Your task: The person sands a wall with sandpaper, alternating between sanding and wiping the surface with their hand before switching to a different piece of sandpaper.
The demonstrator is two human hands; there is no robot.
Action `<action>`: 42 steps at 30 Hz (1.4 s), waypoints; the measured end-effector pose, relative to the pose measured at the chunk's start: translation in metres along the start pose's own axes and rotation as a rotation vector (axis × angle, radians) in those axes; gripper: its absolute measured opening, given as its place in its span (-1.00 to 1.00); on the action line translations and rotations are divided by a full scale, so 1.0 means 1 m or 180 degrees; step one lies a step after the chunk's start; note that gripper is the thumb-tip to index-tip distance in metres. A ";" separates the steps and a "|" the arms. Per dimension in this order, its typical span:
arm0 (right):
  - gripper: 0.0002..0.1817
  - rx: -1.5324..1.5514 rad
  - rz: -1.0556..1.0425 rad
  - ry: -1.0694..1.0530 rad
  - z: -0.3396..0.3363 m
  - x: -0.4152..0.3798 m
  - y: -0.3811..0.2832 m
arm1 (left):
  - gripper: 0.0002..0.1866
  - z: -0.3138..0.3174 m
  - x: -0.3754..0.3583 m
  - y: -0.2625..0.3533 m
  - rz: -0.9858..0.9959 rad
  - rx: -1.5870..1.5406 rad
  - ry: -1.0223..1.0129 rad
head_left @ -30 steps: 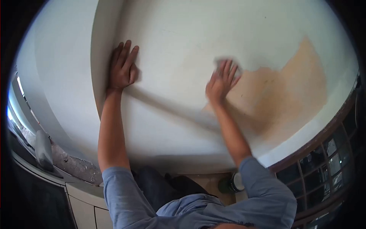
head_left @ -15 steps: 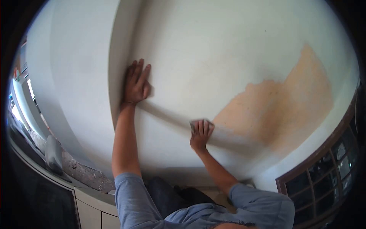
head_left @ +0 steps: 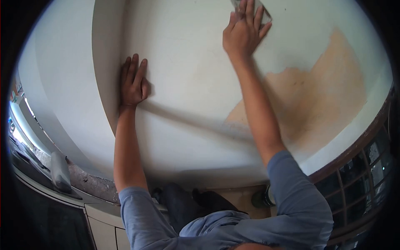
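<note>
Since the earlier frame the right hand (head_left: 243, 35) has swept from low on the wall, near the edge of the tan patch, up to the top of the view, arm now stretched nearly straight. It presses a small grey sanding pad (head_left: 263, 11) flat against the wall (head_left: 187, 66); fingers lie close together over the pad, thumb out to the side, only the pad's upper-right edge shows past the fingertips. Pad sits on white-painted surface, above and left of the tan unpainted patch (head_left: 321, 96), not touching it. Grit or exact material of the pad: can't tell, partly hidden and blurred.

Left hand (head_left: 133, 83) is laid flat on the wall right at the vertical corner edge (head_left: 106, 75), fingers together and pointing up, palm pressed on, holding nothing. It's about where it was before, shifted w/ the camera only. Both hands are well apart, the arm's shadow running diagonally between them across the white paint.

Blue sleeves (head_left: 291, 196) cover both upper arms; person's dark trousers show below. A round dark container w/ pale rim (head_left: 263, 198) stands on the floor just beside the right elbow. Dark-framed grid window (head_left: 358, 175) fills the lower right. At lower left, a rough grey ledge (head_left: 89, 183) w/ a pale grey object (head_left: 60, 171) lying on it.
</note>
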State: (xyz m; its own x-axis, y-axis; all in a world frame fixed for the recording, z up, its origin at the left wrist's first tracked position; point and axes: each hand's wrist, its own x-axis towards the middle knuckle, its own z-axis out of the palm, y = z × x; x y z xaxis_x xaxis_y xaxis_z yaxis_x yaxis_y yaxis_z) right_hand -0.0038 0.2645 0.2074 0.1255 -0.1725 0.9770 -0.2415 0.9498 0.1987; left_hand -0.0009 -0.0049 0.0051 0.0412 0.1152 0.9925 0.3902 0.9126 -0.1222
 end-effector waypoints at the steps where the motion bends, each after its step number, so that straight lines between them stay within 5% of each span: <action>1: -0.50 0.0031 0.0120 -0.0175 -0.005 -0.029 -0.004 | -0.39 -0.002 0.001 0.002 -0.0006 -0.0039 -0.0023; 6: -0.41 0.0362 0.0385 -0.1619 -0.051 -0.319 -0.053 | -0.40 -0.004 0.000 -0.001 0.0014 0.0104 0.0044; 8: -0.39 0.0384 0.0532 -0.1958 -0.058 -0.354 -0.062 | -0.41 -0.002 0.000 -0.002 0.0019 0.0076 0.0039; 11: -0.40 0.0708 0.0416 -0.1677 -0.050 -0.298 -0.062 | -0.42 -0.005 -0.002 0.001 0.0009 0.0068 -0.0044; 15: -0.47 0.0428 0.0277 -0.0706 -0.016 -0.074 -0.050 | -0.44 -0.004 0.001 0.000 0.0053 0.0105 -0.0047; 18: -0.55 0.0557 0.0173 0.0026 0.004 0.024 -0.043 | -0.44 0.004 -0.002 0.001 0.0241 0.0161 -0.0102; 21: -0.55 0.0611 0.0136 -0.0615 -0.017 -0.045 -0.048 | -0.40 0.002 -0.003 -0.005 0.0135 0.0079 -0.0180; 26: -0.49 0.1306 -0.0114 -0.2708 -0.098 -0.274 -0.090 | -0.39 -0.023 0.007 0.008 -0.0117 -0.0036 -0.0592; 28: -0.44 0.4197 0.1844 -0.3663 -0.112 -0.295 -0.093 | -0.45 -0.047 0.017 0.033 -0.0879 -0.0691 -0.0960; 29: -0.42 0.5019 0.3694 -0.3874 -0.118 -0.295 -0.090 | -0.45 -0.061 0.011 0.039 -0.0864 -0.0634 -0.1015; 30: -0.41 0.5631 0.5727 -0.3905 -0.130 -0.273 -0.079 | -0.46 -0.074 0.000 0.045 -0.1854 -0.1262 -0.1429; 32: -0.38 0.7511 0.5487 -0.2385 -0.127 -0.259 -0.061 | -0.35 -0.092 -0.023 0.067 -0.3519 -0.2312 -0.2147; 33: -0.38 0.7926 0.5153 -0.2359 -0.134 -0.235 -0.052 | -0.25 -0.096 -0.033 0.084 -0.4166 -0.2746 -0.2489; 35: -0.36 0.7870 0.4811 -0.2700 -0.148 -0.204 -0.045 | -0.15 -0.105 -0.032 0.130 -0.4090 -0.3709 -0.3081; 39: -0.35 0.7249 0.4532 -0.3471 -0.172 -0.195 -0.044 | -0.11 -0.106 -0.033 0.194 -0.4104 -0.4765 -0.2134; 42: -0.39 0.6804 0.4340 -0.3311 -0.177 -0.214 -0.024 | -0.17 -0.103 -0.033 0.214 -0.4296 -0.5553 -0.1552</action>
State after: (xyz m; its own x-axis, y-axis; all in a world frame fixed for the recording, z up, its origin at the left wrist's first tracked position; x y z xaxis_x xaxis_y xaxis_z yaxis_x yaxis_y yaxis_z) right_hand 0.1458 0.3249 -0.0199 -0.7384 -0.6313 0.2370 0.1157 -0.4648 -0.8778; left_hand 0.1755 0.1462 -0.0534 -0.9070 0.2282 0.3540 0.1670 -0.5767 0.7997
